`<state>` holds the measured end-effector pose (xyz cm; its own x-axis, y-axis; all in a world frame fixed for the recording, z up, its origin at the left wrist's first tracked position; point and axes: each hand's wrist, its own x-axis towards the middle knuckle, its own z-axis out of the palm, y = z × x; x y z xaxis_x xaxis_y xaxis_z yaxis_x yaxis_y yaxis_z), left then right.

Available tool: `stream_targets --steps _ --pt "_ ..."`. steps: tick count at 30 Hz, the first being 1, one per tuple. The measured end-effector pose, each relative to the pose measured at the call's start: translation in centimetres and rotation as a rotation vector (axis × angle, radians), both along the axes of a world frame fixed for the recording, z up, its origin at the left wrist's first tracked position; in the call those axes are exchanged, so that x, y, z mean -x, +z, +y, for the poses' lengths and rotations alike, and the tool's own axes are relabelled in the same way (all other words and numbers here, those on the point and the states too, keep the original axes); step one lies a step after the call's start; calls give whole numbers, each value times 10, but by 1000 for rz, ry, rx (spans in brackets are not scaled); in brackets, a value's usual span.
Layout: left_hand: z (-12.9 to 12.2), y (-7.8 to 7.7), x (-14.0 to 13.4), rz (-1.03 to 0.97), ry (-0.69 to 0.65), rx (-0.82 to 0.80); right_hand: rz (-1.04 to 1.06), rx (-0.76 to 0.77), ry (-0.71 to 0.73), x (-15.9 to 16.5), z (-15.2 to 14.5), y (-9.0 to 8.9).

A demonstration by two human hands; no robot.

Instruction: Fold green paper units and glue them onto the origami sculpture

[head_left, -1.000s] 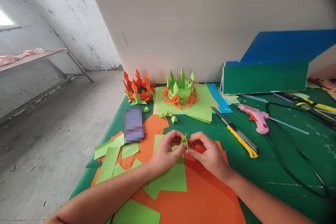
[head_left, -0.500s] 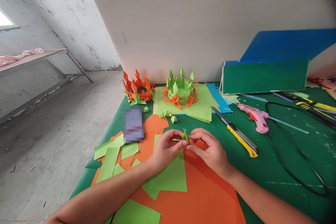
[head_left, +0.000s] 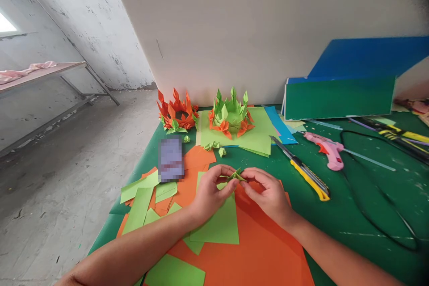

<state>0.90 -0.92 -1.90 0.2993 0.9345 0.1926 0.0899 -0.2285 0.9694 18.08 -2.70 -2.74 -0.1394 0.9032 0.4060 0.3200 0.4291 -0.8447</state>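
Note:
A small folded green paper piece (head_left: 237, 175) is pinched between both hands, its points spread out like a flower or star. My left hand (head_left: 214, 187) closes on its left side, thumb in front and fingers behind. From the right, my right hand (head_left: 266, 190) grips its other edge between thumb and fingers. Below them lie a green paper sheet (head_left: 217, 223) and a large orange sheet (head_left: 258, 250). Farther back stand an orange paper crown (head_left: 174, 109) and a green paper crown (head_left: 231, 114) with orange flowers. Several small green paper rosettes (head_left: 212, 145) lie before the crowns.
Right of my hands lie a yellow utility knife (head_left: 308, 178) with its blade out, and a pink glue gun (head_left: 328, 149) with a trailing black cord (head_left: 368, 214). Cut paper pieces (head_left: 137, 210) and a blurred phone-like object (head_left: 171, 160) are at left. A white board (head_left: 234, 40) rises behind.
The green paper piece has gone from narrow and upright to spread wider and flatter between my fingers. Both hands have barely shifted.

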Motion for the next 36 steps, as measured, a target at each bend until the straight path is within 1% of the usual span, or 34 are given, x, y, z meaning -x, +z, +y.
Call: stream_targets --steps 4,9,15,18,21,25,28,31,34,36 --pt "-1 0 0 55 11 -32 34 60 8 0 0 -2" --pt "-3 1 0 40 34 4 142 127 -47 -1 2 -5" --pt "-2 0 -1 17 57 60 118 171 -20 -3 6 -2" --pt "-1 1 -2 -17 52 118 153 198 -11 -3 5 -2" --pt "-1 3 -3 -49 48 188 169 167 -4 -1 4 -3" --pt "-1 5 -5 -191 53 275 228 190 23 1 4 -3" --pt "-2 6 -5 -242 97 267 284 234 41 1 5 -4" --pt "-2 6 -4 -120 113 168 285 280 88 1 4 -3" --pt "-3 5 -2 61 69 55 248 285 118 0 3 -1" --pt "-5 4 -1 128 33 23 224 255 115 0 2 1"
